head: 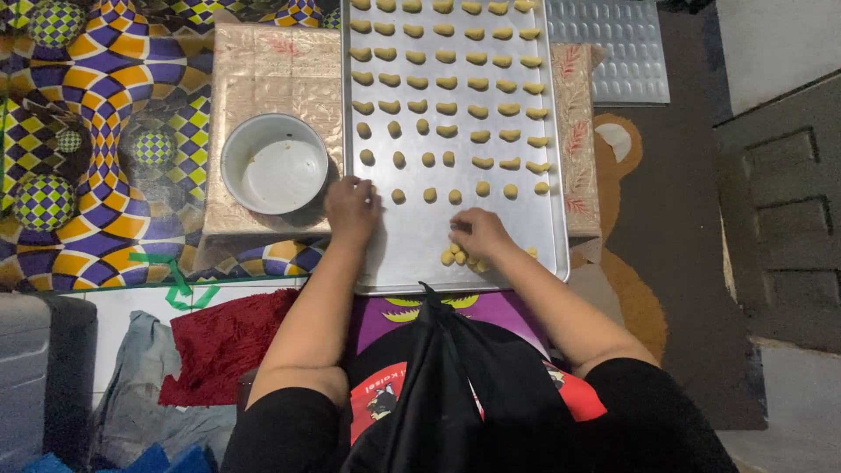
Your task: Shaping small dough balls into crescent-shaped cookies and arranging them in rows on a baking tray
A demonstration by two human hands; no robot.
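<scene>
1. The left hand (352, 208) rests flat on the near-left part of the baking tray (412, 254), holding nothing.
2. The right hand (477, 232) pinches at a small pile of dough balls (462, 257) by the near edge.
3. A white bowl (274, 164) sits just left of the tray.
</scene>
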